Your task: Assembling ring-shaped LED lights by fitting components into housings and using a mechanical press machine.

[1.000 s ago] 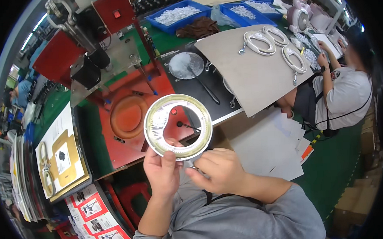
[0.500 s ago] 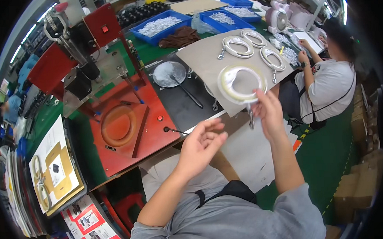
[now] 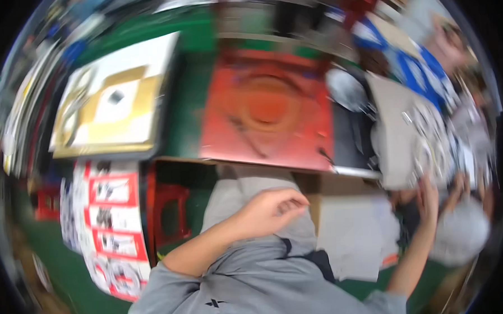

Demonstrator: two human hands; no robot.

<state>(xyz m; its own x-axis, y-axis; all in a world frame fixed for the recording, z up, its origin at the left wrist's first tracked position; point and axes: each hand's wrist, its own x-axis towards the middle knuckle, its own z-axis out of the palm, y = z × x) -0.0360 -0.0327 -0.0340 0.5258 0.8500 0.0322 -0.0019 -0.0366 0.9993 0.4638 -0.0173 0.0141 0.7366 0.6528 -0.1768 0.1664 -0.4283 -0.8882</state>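
My left hand (image 3: pixel 273 213) hovers over my lap, in front of the red press base (image 3: pixel 318 145) with its round recess (image 3: pixel 267 104). Its fingers are loosely curled, with a gap to the thumb, and nothing shows in it. Out to the right, my right hand (image 3: pixel 428 198) reaches the near edge of the beige sheet (image 3: pixel 396 139), fingertips beside the white rings (image 3: pixel 427 118) with metal snap hooks. Blur hides whether those fingers still grip a ring. A round dish of white material (image 3: pixel 347 90) sits between press and sheet.
Blue trays (image 3: pixel 422 74) lie beyond the sheet. Another person (image 3: pixel 462 229) sits close by my right hand. To the left, a board (image 3: pixel 129 114) carries paper and card, above red-and-white printed sheets (image 3: pixel 114 219). A red stool (image 3: pixel 172 211) stands under the table.
The view has swung left, so the press is now central. My right hand, which held a white ring in the air, is now at the sheet's edge. My left hand's fingers have curled more.
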